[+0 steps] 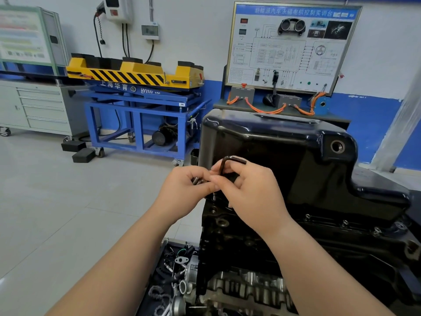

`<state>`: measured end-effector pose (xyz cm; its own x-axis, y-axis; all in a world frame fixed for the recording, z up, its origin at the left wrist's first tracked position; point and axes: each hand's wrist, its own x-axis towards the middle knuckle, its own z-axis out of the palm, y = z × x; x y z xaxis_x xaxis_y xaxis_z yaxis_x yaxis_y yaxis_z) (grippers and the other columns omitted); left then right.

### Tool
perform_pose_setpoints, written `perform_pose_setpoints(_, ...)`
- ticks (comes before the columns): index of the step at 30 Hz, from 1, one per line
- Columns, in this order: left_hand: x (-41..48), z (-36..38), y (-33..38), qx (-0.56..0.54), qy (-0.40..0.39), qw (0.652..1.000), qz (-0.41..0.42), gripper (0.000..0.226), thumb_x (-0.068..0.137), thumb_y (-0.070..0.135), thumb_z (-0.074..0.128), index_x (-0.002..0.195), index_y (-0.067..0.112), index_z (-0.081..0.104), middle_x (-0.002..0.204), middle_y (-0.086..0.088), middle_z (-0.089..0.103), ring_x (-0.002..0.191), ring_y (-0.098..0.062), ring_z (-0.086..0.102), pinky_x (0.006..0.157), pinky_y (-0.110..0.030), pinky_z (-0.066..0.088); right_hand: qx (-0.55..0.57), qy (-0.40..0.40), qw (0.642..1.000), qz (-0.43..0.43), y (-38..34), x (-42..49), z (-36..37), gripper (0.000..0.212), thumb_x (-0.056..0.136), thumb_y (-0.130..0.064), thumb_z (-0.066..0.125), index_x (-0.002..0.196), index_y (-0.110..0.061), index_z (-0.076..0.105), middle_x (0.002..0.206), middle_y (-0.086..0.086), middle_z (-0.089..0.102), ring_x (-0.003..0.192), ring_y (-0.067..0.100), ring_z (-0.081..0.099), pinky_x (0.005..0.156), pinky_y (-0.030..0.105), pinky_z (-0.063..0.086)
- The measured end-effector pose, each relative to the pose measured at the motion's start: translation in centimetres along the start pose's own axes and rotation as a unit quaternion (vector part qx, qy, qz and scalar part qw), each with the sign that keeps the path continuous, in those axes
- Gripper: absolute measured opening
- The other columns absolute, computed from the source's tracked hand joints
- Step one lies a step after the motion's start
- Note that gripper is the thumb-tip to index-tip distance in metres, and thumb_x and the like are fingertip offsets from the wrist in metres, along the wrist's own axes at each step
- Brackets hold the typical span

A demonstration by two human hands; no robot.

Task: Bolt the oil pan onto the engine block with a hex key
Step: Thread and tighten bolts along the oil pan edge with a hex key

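The glossy black oil pan (pixel 296 156) sits upside-up on the dark engine block (pixel 239 242) at the right of the head view. My right hand (pixel 248 190) grips a black L-shaped hex key (pixel 224 166), short arm pointing right, long arm going down toward the pan's near left corner. A bolt (pixel 214 197) stands in the flange just under my fingers. My left hand (pixel 184 188) holds a few loose bolts (pixel 197 180) in curled fingers, touching the right hand. Seated bolts (pixel 307 216) show along the pan's right flange.
A tray of loose engine parts (pixel 175 270) lies below left of the block. Behind stand a blue lift cart with yellow top (pixel 136 87), a grey drawer cabinet (pixel 34 106) and a training board with orange cables (pixel 289 49). Grey tiled floor (pixel 68 201) spreads left.
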<state>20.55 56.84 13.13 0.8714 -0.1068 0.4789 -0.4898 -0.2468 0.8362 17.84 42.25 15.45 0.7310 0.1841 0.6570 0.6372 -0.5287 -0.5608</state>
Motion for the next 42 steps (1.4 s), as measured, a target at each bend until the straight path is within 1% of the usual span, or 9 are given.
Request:
perform_pose_setpoints(3, 0.2, -0.2, -0.1, -0.033, -0.010, 0.999, -0.003, 0.024, 0.074, 0.013, 0.075, 0.064, 0.034, 0.073, 0.072, 0.003, 0.071, 0.074, -0.008, 0.063, 0.069, -0.023, 0.051, 0.052, -0.038, 0.998, 0.018, 0.0, 0.0, -0.5, 0.018, 0.090, -0.011, 0.059, 0.099, -0.023, 0.070, 0.087, -0.008, 0.072, 0.046, 0.003, 0.058, 0.057, 0.022, 0.054)
perform_pose_setpoints(7, -0.1, 0.2, -0.1, -0.026, 0.007, 1.000, 0.007, 0.014, 0.071, 0.025, 0.075, 0.069, 0.038, 0.073, 0.061, 0.001, 0.062, 0.062, -0.011, 0.053, 0.063, -0.027, 0.048, 0.069, 0.016, 0.997, 0.030, 0.2, 0.0, -0.2, 0.012, 0.084, -0.011, 0.067, 0.085, -0.022, 0.072, 0.076, -0.011, 0.071, 0.054, -0.004, 0.059, 0.054, 0.012, 0.046)
perform_pose_setpoints(10, -0.3, 0.3, 0.1, -0.016, 0.019, 1.000, 0.005, 0.010, 0.071, 0.022, 0.076, 0.070, 0.031, 0.072, 0.065, -0.019, 0.057, 0.064, -0.024, 0.050, 0.065, -0.043, 0.049, 0.058, 0.057, 0.996, 0.035, 0.3, -0.1, 0.3, 0.008, 0.079, -0.016, 0.074, 0.076, -0.023, 0.070, 0.071, -0.013, 0.069, 0.060, -0.002, 0.061, 0.055, 0.013, 0.047)
perform_pose_setpoints(17, 0.0, 0.1, -0.1, -0.009, 0.015, 1.000, 0.018, 0.025, 0.075, 0.014, 0.074, 0.061, 0.035, 0.070, 0.060, 0.010, 0.063, 0.062, -0.006, 0.055, 0.061, -0.017, 0.046, 0.067, 0.018, 0.997, 0.031, 0.2, -0.1, 0.0, 0.011, 0.085, -0.016, 0.067, 0.095, -0.020, 0.071, 0.084, -0.017, 0.068, 0.051, -0.003, 0.058, 0.055, 0.015, 0.049)
perform_pose_setpoints(21, 0.0, 0.1, -0.1, -0.020, -0.001, 1.000, 0.021, 0.024, 0.075, 0.016, 0.073, 0.069, 0.039, 0.073, 0.070, 0.008, 0.069, 0.067, -0.005, 0.059, 0.065, -0.019, 0.048, 0.113, -0.004, 0.992, 0.051, 0.0, -0.1, -0.5, 0.022, 0.088, -0.006, 0.061, 0.095, -0.024, 0.070, 0.089, -0.014, 0.071, 0.041, 0.005, 0.057, 0.051, 0.023, 0.053)
perform_pose_setpoints(30, -0.3, 0.3, 0.0, -0.003, 0.022, 1.000, 0.010, 0.008, 0.072, 0.023, 0.074, 0.065, 0.026, 0.069, 0.066, -0.016, 0.060, 0.066, -0.029, 0.053, 0.063, -0.036, 0.047, 0.049, 0.069, 0.995, 0.045, 0.2, -0.2, 0.4, 0.005, 0.080, -0.023, 0.074, 0.080, -0.022, 0.069, 0.070, -0.015, 0.068, 0.063, -0.003, 0.061, 0.057, 0.014, 0.048)
perform_pose_setpoints(34, -0.2, -0.1, -0.1, -0.005, -0.004, 1.000, 0.014, 0.017, 0.079, 0.013, 0.070, 0.068, 0.027, 0.070, 0.066, 0.002, 0.065, 0.064, -0.011, 0.056, 0.063, -0.021, 0.047, 0.092, -0.007, 0.995, 0.033, 0.2, -0.3, 0.1, 0.017, 0.089, -0.010, 0.061, 0.101, -0.018, 0.070, 0.089, -0.014, 0.069, 0.057, -0.007, 0.059, 0.056, 0.011, 0.047)
perform_pose_setpoints(37, -0.2, -0.2, -0.1, -0.013, -0.012, 1.000, 0.011, 0.021, 0.080, 0.013, 0.069, 0.072, 0.033, 0.072, 0.065, 0.013, 0.067, 0.060, 0.000, 0.056, 0.058, -0.011, 0.043, 0.083, 0.014, 0.995, 0.044, 0.2, -0.3, 0.1, 0.011, 0.087, -0.012, 0.064, 0.090, -0.020, 0.071, 0.082, -0.010, 0.071, 0.054, -0.004, 0.059, 0.055, 0.012, 0.046)
perform_pose_setpoints(42, -0.5, 0.1, -0.2, -0.001, 0.011, 1.000, 0.020, 0.014, 0.074, 0.018, 0.074, 0.071, 0.031, 0.071, 0.071, -0.009, 0.066, 0.072, -0.031, 0.059, 0.068, -0.041, 0.051, 0.026, 0.069, 0.997, 0.038, 0.2, -0.2, 0.8, 0.013, 0.077, -0.025, 0.076, 0.072, -0.018, 0.066, 0.066, -0.011, 0.065, 0.064, 0.003, 0.061, 0.059, 0.024, 0.052)
